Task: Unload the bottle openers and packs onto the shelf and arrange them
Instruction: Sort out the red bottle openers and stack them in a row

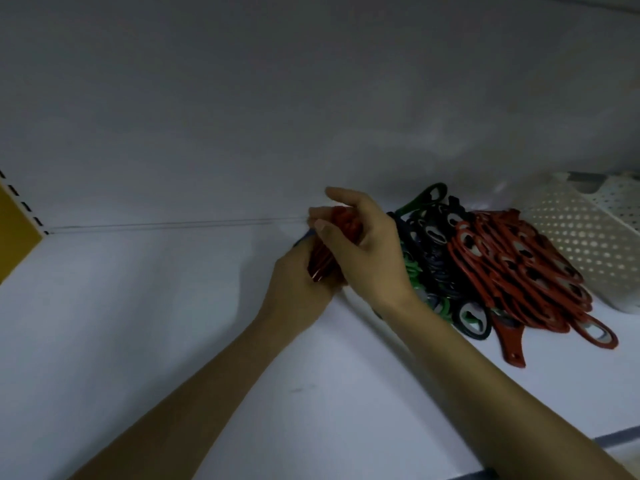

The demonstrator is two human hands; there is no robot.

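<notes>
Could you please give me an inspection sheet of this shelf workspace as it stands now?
Surface: white shelf with white back panel.
Job's things: pile of red, dark and green bottle openers lies at right; red bundle held in hands.
Clutter: white perforated baskets beside the pile.
Grippers: left hand and right hand both grip the red bundle.
Cables: nothing seen.
Surroundings: yellow slotted upright at far left.
</notes>
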